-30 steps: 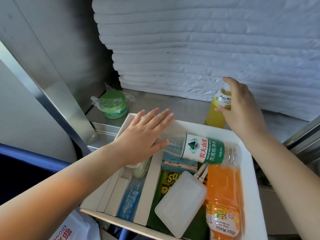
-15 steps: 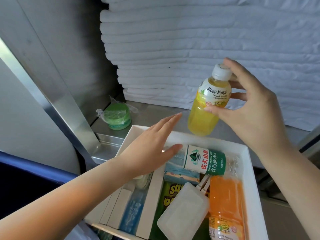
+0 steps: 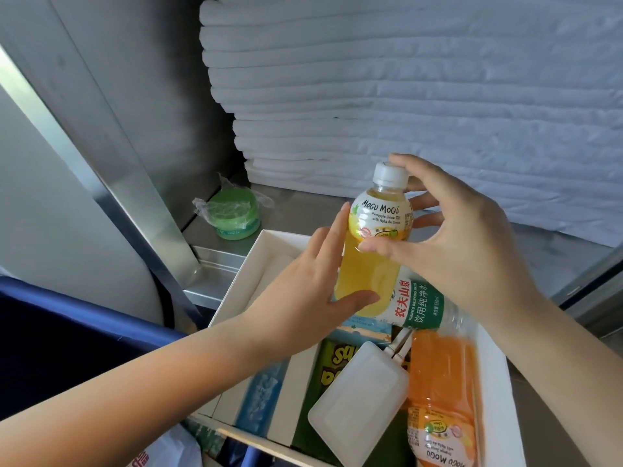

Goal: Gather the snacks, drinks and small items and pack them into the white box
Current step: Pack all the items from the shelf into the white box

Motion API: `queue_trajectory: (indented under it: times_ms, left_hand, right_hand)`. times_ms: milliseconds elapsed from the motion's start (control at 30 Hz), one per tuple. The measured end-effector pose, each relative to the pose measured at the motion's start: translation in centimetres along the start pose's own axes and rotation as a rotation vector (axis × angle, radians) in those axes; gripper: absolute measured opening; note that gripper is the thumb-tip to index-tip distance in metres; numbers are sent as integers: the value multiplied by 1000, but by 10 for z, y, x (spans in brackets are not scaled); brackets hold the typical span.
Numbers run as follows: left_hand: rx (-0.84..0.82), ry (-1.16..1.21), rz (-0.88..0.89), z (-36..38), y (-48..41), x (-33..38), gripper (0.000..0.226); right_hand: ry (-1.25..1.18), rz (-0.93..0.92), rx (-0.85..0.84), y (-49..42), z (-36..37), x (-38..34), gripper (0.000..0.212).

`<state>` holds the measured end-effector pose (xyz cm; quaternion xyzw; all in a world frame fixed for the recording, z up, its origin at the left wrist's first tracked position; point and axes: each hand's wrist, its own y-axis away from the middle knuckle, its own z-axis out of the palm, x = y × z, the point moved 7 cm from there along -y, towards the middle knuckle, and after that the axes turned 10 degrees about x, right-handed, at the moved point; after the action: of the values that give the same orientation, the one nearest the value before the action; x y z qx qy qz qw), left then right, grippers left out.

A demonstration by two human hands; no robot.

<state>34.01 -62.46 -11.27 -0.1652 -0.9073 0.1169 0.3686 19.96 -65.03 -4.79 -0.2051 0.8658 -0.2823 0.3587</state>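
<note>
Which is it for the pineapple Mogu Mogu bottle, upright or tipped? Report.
Nearly upright: the pineapple Mogu Mogu bottle has its white cap on top, with the right hand gripping it above the white box.

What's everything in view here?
white box: one, white, open, lower centre
yellow juice bottle: one, yellow, held upright over the box
water bottle: one, clear, green-and-white label, lying in the box
orange juice bottle: one, orange, lying at the box's right
green packet: one, green, in the box
flat case: one, white, atop the green packet
blue packet: one, blue, box's left compartment
green jar: one, green, plastic-wrapped, on the metal shelf
folded cloths: stack, white, behind on the shelf
left hand: one, flat against the yellow juice bottle
right hand: one, grips the yellow juice bottle
</note>
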Motion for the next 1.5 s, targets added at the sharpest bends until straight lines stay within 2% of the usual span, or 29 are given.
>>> queue_trajectory:
  times_ms: [100,200,367,500,567,667,933,1100,1267,1500]
  left_hand:
    - [-36,67,-54,-4,5,-3,93]
    - [-95,116,-113,-4,18,-9,89]
    - [-266,76,-203,1,47,-24,88]
    - [-347,92,-278,0,63,-34,85]
    - [-391,106,-312,-3,70,-36,85]
    - [-462,125,-367,-5,79,-41,86]
    - [-612,126,-518,-5,103,-48,82]
    - [-667,14,-560,-6,108,-61,84]
    - [-722,-32,-616,0,110,-71,92]
    - [-761,-202,-635,12,115,-87,83]
  right_hand:
    - [24,-16,-81,-1,3,2,83]
    - [-19,-32,-196,2,7,7,69]
    - [-40,-72,-483,19,25,12,50]
    - [0,-132,-673,38,41,12,47]
    - [16,-167,-728,45,48,11,53]
    - [36,-272,-732,51,57,5,61]
    - [103,-517,-795,62,85,-13,54]
    - [118,-629,-819,61,98,-22,47]
    - [143,-704,-846,65,117,-20,44]
    - [154,-742,-906,79,129,-18,44]
